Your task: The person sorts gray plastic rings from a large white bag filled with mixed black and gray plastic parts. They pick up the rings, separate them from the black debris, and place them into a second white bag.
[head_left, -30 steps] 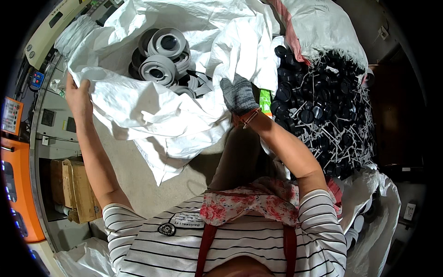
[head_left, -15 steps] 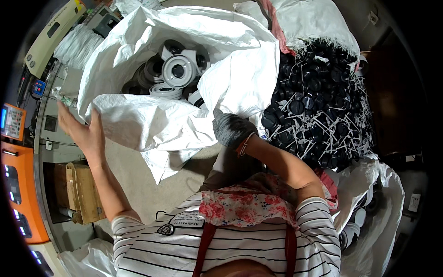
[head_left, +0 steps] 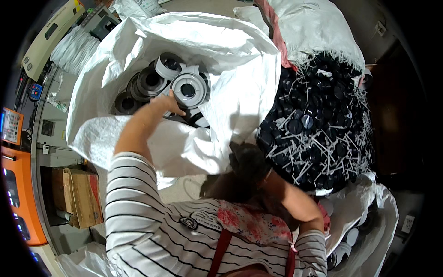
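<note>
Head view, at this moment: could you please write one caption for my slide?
Left hand in a white sack, at grey rings; gloved right hand beside it, near black parts.

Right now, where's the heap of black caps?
In the head view, the heap of black caps sits right of centre, beside the open white sack, with the gloved right hand near its lower left edge.

- Cardboard box (head_left: 83,198), brown, lower left
- Machine (head_left: 27,203), orange, left edge
- Keypad (head_left: 12,127), above the machine
- Wall socket (head_left: 408,224), white, lower right
</note>
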Demonstrator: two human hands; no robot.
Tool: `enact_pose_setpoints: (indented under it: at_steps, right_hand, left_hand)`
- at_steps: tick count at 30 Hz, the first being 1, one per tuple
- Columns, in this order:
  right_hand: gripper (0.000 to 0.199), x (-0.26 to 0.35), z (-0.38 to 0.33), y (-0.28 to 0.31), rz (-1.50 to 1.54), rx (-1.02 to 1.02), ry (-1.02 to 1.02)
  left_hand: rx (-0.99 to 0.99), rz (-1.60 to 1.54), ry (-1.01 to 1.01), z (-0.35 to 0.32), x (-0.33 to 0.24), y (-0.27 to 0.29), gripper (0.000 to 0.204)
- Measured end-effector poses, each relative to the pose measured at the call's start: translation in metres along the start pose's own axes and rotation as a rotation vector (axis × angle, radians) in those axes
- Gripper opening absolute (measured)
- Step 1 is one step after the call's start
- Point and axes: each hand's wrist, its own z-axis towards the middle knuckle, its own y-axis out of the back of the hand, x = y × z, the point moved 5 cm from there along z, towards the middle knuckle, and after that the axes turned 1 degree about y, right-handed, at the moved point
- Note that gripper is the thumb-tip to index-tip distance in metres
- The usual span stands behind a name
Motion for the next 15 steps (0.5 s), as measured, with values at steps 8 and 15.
enact_pose_setpoints:
  at_steps: [8, 15]
  right_hand:
    - [0.035, 0.008, 0.001, -0.008, 0.059, 0.044, 0.336]
    - [0.034, -0.009, 0.05, -0.023, 0.683, 0.42, -0.112]
  left_hand:
    - [-0.421, -0.95, -0.042, 0.121, -0.06, -0.01, 0.139]
    - [-0.699, -1.143, -0.385, 0.13, -0.108, 0.023, 0.118]
